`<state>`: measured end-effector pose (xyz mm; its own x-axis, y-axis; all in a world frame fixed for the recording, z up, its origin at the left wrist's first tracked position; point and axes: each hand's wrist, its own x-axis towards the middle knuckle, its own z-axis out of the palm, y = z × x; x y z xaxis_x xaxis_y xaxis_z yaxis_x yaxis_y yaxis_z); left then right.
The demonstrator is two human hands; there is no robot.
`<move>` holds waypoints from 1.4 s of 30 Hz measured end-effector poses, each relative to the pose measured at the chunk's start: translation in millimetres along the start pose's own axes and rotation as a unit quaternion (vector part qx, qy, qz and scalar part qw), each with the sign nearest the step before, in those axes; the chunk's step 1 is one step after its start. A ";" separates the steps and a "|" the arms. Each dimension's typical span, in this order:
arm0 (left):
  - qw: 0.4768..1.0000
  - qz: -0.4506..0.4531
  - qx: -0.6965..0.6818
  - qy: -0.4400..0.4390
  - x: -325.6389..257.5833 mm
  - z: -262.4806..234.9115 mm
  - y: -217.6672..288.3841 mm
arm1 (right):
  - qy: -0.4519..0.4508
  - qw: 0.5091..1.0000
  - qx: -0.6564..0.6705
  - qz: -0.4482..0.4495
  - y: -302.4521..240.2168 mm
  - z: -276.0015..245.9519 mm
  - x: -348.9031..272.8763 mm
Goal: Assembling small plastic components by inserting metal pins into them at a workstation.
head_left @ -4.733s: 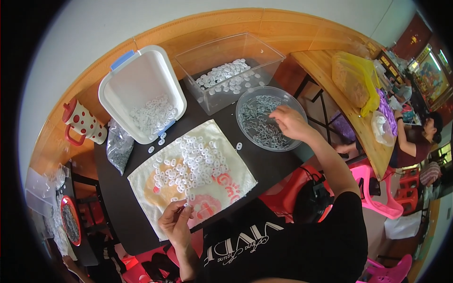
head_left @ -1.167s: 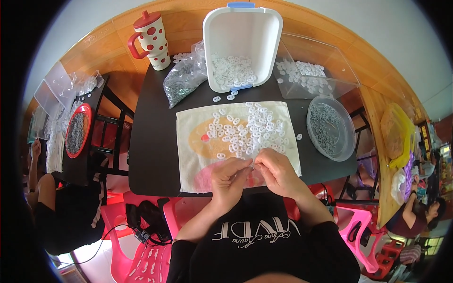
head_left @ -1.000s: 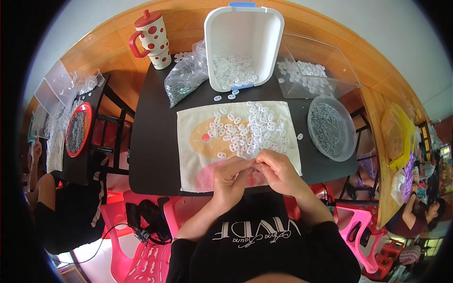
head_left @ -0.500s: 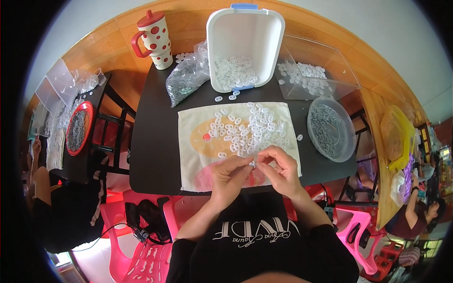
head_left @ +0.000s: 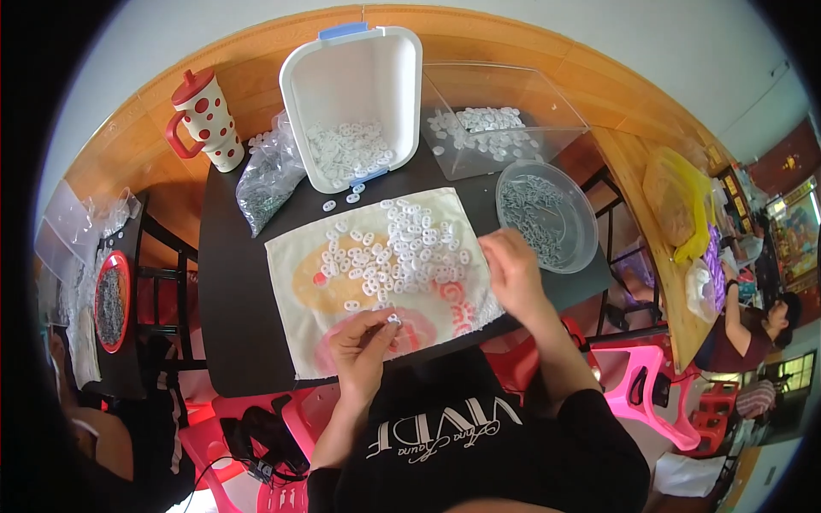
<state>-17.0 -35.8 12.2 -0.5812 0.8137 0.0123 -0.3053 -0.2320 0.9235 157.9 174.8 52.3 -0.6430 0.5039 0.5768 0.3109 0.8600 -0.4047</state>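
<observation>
My left hand [head_left: 363,346] pinches a small white two-holed plastic piece [head_left: 393,319] between thumb and fingertips, above the near part of a printed cream cloth [head_left: 291,265]. Its fingers are closed on it. My right hand [head_left: 516,272] is apart from it, by the cloth's right edge and just short of a round clear tub [head_left: 584,248] of grey metal screws [head_left: 532,214]. The right fingers are curled together; whether anything is between them is hidden. Many more white pieces [head_left: 419,248] lie loose on the cloth beyond my left hand.
A white bin [head_left: 291,103] holding white pieces stands tilted at the back. Left of it are a bag of metal parts [head_left: 269,179] and a spotted tumbler [head_left: 208,124]. A clear box [head_left: 547,107] with white discs sits behind the tub. Pink chairs [head_left: 641,402] flank me.
My hands have parted: the right moved away rightward toward the tub, while the left keeps the white piece. The view has turned, shifting the table leftward in the picture.
</observation>
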 end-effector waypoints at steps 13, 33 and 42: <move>0.999 -0.039 0.006 0.002 4.1 8.4 1.7 | -0.194 0.940 -0.279 -0.032 7.4 6.1 -1.0; 0.996 0.007 -0.064 -0.055 5.1 28.0 11.2 | -0.019 0.707 0.636 0.309 -65.9 38.8 -28.3; 0.997 -0.039 -0.058 -0.031 2.1 26.4 15.3 | 0.006 0.797 0.554 0.240 -76.2 38.1 -26.4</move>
<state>-2.9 -23.5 36.5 -0.5058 0.8621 -0.0319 -0.4357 -0.2234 0.8719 124.6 92.9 40.9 -0.6267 0.7605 0.1702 -0.2945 -0.0289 -0.9552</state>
